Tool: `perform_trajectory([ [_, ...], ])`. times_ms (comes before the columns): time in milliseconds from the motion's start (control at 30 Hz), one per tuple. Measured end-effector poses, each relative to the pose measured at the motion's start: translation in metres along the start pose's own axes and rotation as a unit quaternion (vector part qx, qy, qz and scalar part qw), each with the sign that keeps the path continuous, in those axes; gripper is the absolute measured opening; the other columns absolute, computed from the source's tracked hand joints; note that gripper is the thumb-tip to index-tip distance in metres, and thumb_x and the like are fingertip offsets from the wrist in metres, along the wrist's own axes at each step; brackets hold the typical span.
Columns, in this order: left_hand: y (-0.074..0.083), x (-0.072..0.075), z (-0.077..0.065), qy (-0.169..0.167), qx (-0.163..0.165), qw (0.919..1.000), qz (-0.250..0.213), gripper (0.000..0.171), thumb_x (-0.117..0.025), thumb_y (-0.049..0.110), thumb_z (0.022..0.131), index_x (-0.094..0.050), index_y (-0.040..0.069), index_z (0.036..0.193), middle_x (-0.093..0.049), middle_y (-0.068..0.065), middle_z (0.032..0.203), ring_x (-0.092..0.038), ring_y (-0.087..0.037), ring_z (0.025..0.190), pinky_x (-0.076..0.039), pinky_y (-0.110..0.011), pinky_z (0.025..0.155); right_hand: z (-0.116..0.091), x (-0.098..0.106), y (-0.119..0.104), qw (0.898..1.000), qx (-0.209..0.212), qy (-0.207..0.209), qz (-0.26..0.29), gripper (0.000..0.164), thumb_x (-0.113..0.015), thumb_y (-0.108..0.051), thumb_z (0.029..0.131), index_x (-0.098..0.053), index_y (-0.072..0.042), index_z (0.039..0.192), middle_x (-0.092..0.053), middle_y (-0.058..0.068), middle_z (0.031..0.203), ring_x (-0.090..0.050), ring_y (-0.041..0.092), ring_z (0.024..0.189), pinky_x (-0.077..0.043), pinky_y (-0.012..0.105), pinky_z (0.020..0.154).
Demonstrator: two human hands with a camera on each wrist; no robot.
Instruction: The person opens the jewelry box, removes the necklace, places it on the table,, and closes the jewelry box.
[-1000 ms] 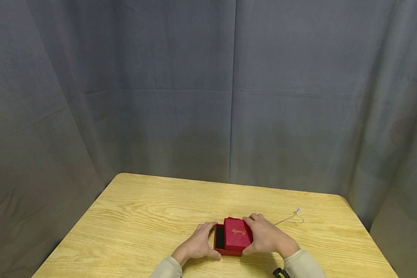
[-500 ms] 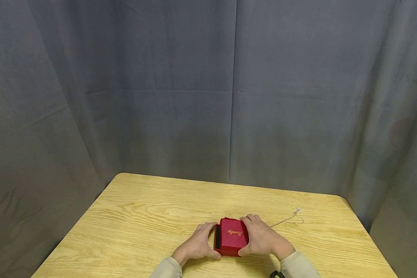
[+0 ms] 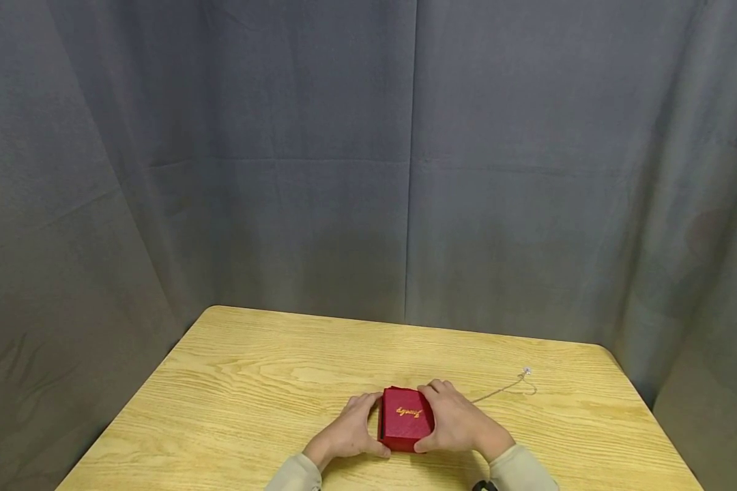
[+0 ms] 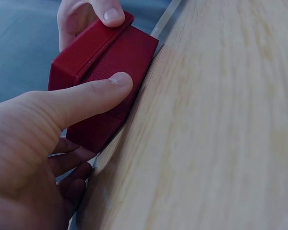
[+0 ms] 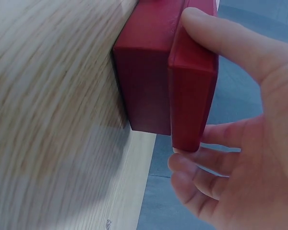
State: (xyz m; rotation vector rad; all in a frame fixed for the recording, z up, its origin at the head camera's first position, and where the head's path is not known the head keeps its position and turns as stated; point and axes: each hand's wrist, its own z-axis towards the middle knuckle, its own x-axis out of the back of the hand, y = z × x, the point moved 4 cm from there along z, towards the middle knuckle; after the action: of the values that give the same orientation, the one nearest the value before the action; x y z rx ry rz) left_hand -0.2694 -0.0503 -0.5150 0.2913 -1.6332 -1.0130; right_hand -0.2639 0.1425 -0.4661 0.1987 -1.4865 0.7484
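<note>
A small red jewelry box sits on the table, its lid (image 3: 407, 412) printed with gold lettering and lying over nearly the whole top. A thin dark strip shows along the left edge. My left hand (image 3: 349, 429) grips the lower part of the box (image 4: 134, 52) from the left, thumb on the near side. With thumb and fingers, my right hand (image 3: 457, 419) holds the lid by its right end. In the right wrist view the lid stands out slightly past the box's side. Beyond the right hand lies a thin chain necklace (image 3: 503, 389) with a small sparkly pendant (image 3: 527, 371).
The wood-grain table (image 3: 252, 382) has rounded far corners. Grey curtains (image 3: 319, 170) hang behind it and at both sides. A dark band (image 3: 484, 485) is partly visible at my right wrist.
My right hand has moved left with the lid, covering the dark inside of the box down to a thin strip. The left hand and the necklace have stayed in place.
</note>
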Motion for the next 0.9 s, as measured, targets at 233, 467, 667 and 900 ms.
perform_trajectory([
  [233,0.0001,-0.0001,-0.0001,0.001,0.001,1.0000,-0.003,0.099,-0.090,0.032,0.059,-0.040,0.009,0.141,-0.048,0.002,0.131,-0.036,-0.021,0.121,-0.031,-0.047,0.103,0.0013,0.0003,-0.0026,1.000,-0.009,-0.009,0.002,0.093,-0.080,-0.056,0.062,-0.050,0.001,0.129,-0.052,0.001,0.109,-0.048,0.019,0.098,-0.047,0.041,0.083],
  [467,0.0011,-0.0006,-0.0007,0.001,-0.006,1.0000,-0.006,0.098,-0.090,0.032,0.059,-0.041,0.009,0.140,-0.048,0.002,0.130,-0.037,-0.021,0.119,-0.031,-0.046,0.102,0.0024,-0.0008,-0.0056,1.000,-0.004,-0.006,-0.003,0.092,-0.080,-0.055,0.062,-0.051,0.002,0.129,-0.052,0.002,0.107,-0.048,0.019,0.097,-0.047,0.041,0.082],
  [667,0.0019,-0.0008,-0.0007,0.003,0.003,1.0000,0.001,0.103,-0.090,0.031,0.059,-0.037,0.006,0.142,-0.046,-0.002,0.134,-0.036,-0.023,0.121,-0.031,-0.048,0.103,0.0032,-0.0015,-0.0054,1.000,-0.008,-0.012,-0.001,0.092,-0.079,-0.056,0.062,-0.051,0.002,0.129,-0.052,0.001,0.107,-0.048,0.018,0.096,-0.047,0.040,0.081],
  [900,0.0011,-0.0019,-0.0007,0.004,0.011,0.9999,-0.011,0.106,-0.091,0.030,0.059,-0.033,0.007,0.145,-0.043,-0.004,0.138,-0.034,-0.025,0.124,-0.029,-0.050,0.103,0.0039,-0.0023,-0.0069,1.000,-0.004,-0.012,0.000,0.093,-0.080,-0.054,0.062,-0.051,0.003,0.129,-0.052,0.002,0.107,-0.048,0.018,0.095,-0.048,0.039,0.080],
])
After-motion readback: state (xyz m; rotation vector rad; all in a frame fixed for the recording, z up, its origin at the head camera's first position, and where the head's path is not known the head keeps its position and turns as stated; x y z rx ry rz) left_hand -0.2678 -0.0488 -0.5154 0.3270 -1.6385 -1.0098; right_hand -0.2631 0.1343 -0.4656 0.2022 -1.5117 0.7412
